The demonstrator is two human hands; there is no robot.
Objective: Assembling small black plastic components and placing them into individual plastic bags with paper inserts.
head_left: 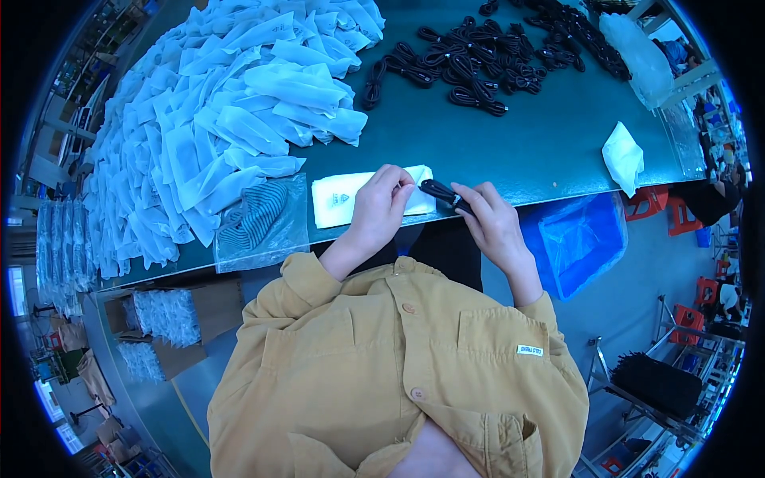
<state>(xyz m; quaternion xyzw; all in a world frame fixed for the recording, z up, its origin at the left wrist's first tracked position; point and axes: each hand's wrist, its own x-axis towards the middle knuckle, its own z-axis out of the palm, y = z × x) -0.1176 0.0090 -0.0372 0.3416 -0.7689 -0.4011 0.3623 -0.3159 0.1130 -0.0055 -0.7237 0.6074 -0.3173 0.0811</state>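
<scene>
A stack of flat white pouches (331,209) lies at the table's front edge. Over its middle, my left hand (381,203) pinches the top pouch near its open end. In my right hand (496,223) is a coiled black cable (443,192), its tip pointing at the mouth of that pouch. Whether the tip is inside the pouch, I cannot tell. Left of the stack lies a clear bag (263,219) with a grey striped coil inside. Many filled white pouches (231,119) are heaped at the far left. Loose coiled black cables (470,60) lie at the back.
The green table (510,151) carries a crumpled white pouch (622,158) at right and a clear plastic bag (637,60) behind it. A blue lined bin (578,239) stands below the front edge at right. Open cartons (219,307) sit low at left. Red stools (683,215) stand at right.
</scene>
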